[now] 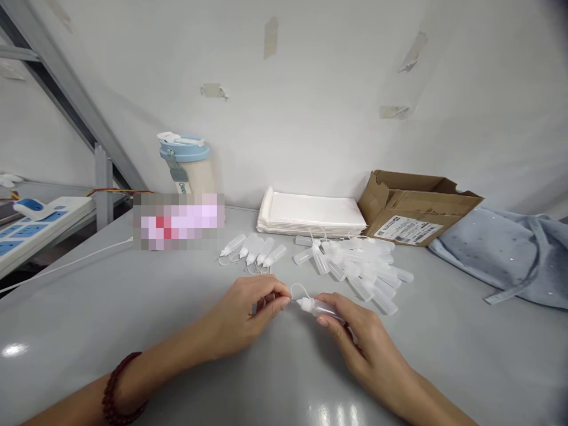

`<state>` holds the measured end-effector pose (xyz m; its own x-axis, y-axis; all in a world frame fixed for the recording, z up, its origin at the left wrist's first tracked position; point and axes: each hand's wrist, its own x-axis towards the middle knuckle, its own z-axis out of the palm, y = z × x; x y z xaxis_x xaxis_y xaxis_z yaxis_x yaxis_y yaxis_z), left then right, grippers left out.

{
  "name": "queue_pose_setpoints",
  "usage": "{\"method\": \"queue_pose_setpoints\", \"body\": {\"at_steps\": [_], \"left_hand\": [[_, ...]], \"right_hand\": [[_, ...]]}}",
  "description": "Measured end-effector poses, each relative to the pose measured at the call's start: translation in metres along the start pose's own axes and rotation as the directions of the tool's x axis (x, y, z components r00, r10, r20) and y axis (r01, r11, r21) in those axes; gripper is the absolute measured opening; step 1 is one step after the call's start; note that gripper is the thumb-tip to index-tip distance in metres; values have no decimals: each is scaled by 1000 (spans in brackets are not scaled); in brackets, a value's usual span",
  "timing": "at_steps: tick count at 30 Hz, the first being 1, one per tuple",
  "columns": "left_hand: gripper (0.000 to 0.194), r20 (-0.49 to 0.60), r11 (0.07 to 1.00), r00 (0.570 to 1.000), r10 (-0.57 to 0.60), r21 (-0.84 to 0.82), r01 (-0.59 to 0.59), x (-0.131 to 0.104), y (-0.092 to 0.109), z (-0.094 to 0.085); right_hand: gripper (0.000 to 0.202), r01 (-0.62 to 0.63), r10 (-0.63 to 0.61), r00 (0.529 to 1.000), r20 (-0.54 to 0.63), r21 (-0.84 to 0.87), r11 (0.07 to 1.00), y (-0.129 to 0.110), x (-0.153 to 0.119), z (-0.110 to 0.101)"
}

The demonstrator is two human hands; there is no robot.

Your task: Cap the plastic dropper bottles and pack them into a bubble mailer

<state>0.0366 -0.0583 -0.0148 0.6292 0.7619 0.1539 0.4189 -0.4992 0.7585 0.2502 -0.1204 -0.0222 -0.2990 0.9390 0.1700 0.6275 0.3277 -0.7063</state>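
Between thumb and fingers, my right hand (355, 331) grips a small clear plastic bottle (323, 308) with a white pointed cap tipped to the left. A thin white strap loops up from the cap toward my left hand (257, 305). The thumb and fingers of that hand are pinched at the loop's end, by the cap's tip; the small part between them is too tiny to make out. Beyond my left hand lie several similar capped bottles (252, 250) in a row. A loose pile of bottles (364, 266) lies beyond my right hand.
A stack of white packets (313, 214) and an open cardboard box (419, 207) stand at the back of the grey table (177, 307). Blue cloth (510, 254) lies at the right. A cup (190, 163), a blurred pink item (181, 222) and a power strip (39, 228) are leftward.
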Motion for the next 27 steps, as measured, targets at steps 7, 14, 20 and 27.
{"method": "queue_pose_setpoints", "body": {"at_steps": [7,14,20,27], "left_hand": [[16,43,997,996,74,26,-75,-5,1,4],[18,85,984,985,151,86,-158,-7,-1,8],[18,65,965,975,214,138,-222,-9,-5,13],[18,24,941,959,281,191,-281,-10,-7,15]], "right_hand": [[16,91,-89,995,40,-44,995,0,-1,-1],[17,138,-126,987,99,-116,984,6,-4,4],[20,117,-106,990,89,-125,985,5,-6,8],[18,121,-116,992,58,-84,989,5,-3,8]]}}
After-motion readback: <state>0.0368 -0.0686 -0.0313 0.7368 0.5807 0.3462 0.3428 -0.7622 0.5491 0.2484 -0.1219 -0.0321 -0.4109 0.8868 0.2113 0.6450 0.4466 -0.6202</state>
